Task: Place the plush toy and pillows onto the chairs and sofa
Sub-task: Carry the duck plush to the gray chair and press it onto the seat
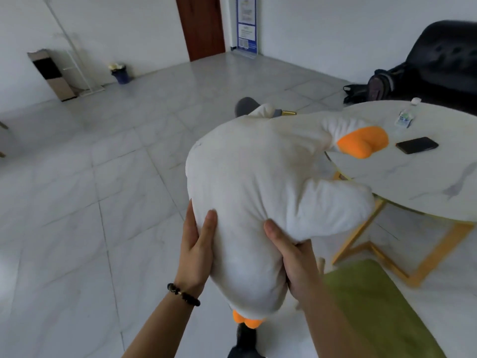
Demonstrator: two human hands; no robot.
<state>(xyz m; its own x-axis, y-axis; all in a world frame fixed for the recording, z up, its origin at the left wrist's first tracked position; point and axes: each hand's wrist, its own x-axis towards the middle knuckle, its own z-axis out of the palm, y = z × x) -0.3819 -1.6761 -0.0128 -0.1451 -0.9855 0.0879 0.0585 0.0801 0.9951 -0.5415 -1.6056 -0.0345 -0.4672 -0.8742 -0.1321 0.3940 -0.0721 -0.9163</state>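
Plush white goose toy with orange beak (258,182) held in the air, near centre, left hand (197,251) and right hand (296,264) fingers clamped on its body. Carrying step; next, lower it onto the green-cushioned chair (374,306) near right, beside the round marble worktop (426,177).

Round marble-top table (418,182), gold frame, right side. On it: dark phone (416,145) lying flat, clear water bottle (406,116) just beyond the phone. Far left of table: cardboard box (51,73) against wall, small blue bin (121,73) nearby. Brown door (202,27) beyond.
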